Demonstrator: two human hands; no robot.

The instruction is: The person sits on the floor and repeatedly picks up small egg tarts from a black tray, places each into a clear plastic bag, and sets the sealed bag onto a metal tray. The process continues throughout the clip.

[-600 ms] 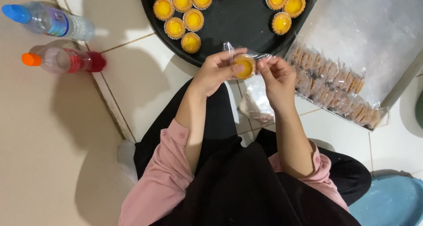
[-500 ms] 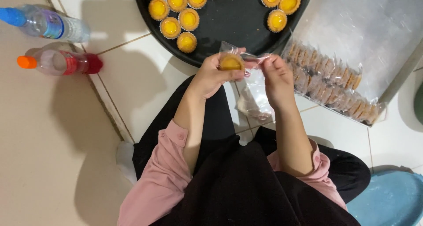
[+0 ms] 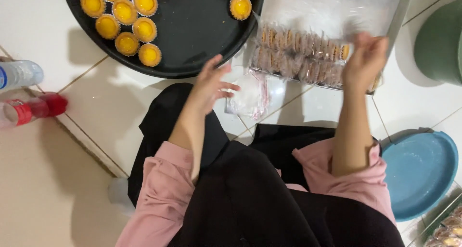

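I sit on a tiled floor in a pink top and black clothes. My left hand [image 3: 211, 86] hovers open, fingers spread, just left of a small pile of clear plastic bags [image 3: 250, 95]. My right hand [image 3: 365, 59], blurred, is at the right end of a row of wrapped tarts [image 3: 298, 54] in a metal tray [image 3: 337, 6]. Its fingers pinch one wrapped tart [image 3: 344, 52] at the row's end. Unwrapped yellow egg tarts [image 3: 125, 11] sit on a round black tray [image 3: 192, 40] in front of me.
Two plastic bottles lie at the left, one clear [image 3: 19, 74] and one with red on it [image 3: 29, 110]. A blue round lid [image 3: 418, 175] lies at the right, a green container [image 3: 438, 40] beyond it. A clear box with tarts [image 3: 447, 225] shows at the bottom right corner.
Both hands held one tart in a clear wrapper near the black tray. My right hand has carried it right to the metal tray; my left hand let go and opened.
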